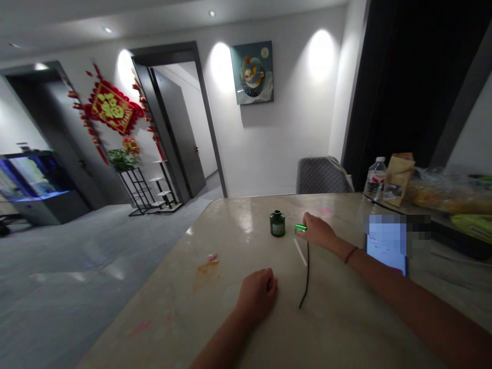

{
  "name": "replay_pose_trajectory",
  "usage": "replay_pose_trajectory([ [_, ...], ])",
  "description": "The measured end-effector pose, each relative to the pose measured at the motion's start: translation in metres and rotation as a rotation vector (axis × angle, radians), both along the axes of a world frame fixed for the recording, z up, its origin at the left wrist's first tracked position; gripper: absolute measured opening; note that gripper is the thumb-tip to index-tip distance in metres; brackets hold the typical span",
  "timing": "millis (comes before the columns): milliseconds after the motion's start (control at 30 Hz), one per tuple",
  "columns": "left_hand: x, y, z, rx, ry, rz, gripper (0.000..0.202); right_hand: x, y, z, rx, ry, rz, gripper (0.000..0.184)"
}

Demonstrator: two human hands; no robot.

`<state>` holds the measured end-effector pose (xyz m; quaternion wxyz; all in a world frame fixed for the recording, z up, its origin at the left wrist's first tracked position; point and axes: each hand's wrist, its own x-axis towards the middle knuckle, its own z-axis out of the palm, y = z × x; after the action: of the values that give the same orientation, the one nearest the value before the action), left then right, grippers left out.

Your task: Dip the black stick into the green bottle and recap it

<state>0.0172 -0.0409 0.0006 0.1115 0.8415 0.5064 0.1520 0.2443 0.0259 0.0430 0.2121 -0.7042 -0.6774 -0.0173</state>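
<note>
My right hand (317, 230) is closed, its fingertips gripping a small shiny green cap-like piece (301, 227). Just left of it, a small dark green bottle (277, 224) with a label and a short neck stands upright on the table (246, 318). A thin black stick (307, 274), bent near its lower end, lies below my right hand. Next to it is a thin white strip (300, 252). My left hand (258, 289) rests on the table in a loose fist, nearer to me than the bottle. Nothing shows in its curled fingers.
A phone with a lit screen (386, 246) lies by my right forearm. Farther right are a water bottle (375, 179), a brown paper bag (398, 179) and plastic-wrapped items (446, 192). A crumpled scrap (212, 258) and an orange stain lie left. A grey chair (323, 175) stands behind the table.
</note>
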Motion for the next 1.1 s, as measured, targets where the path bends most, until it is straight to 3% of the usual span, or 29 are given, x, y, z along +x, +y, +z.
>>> replay_pose_trajectory([
  [133,-0.001,0.000,0.000,-0.021,0.021,0.005,0.017,-0.010,0.044,0.012,0.131,0.480,-0.079,0.042],
  [233,-0.001,0.001,-0.001,-0.017,0.032,0.006,0.017,-0.021,0.067,0.014,0.198,0.690,0.064,0.024],
  [400,-0.002,0.002,-0.004,-0.002,0.032,0.001,0.017,-0.037,0.078,0.007,0.240,0.604,0.137,0.014],
  [767,-0.002,0.000,0.001,-0.020,0.054,-0.003,0.016,-0.042,0.087,-0.011,0.047,0.551,0.150,0.026],
  [1000,-0.002,-0.001,-0.002,0.003,0.010,-0.021,0.014,-0.041,0.065,-0.022,-0.043,0.693,0.408,0.032],
  [1100,-0.002,0.001,-0.007,0.036,-0.062,0.044,0.010,-0.041,0.044,-0.024,-0.069,0.722,0.488,0.037],
])
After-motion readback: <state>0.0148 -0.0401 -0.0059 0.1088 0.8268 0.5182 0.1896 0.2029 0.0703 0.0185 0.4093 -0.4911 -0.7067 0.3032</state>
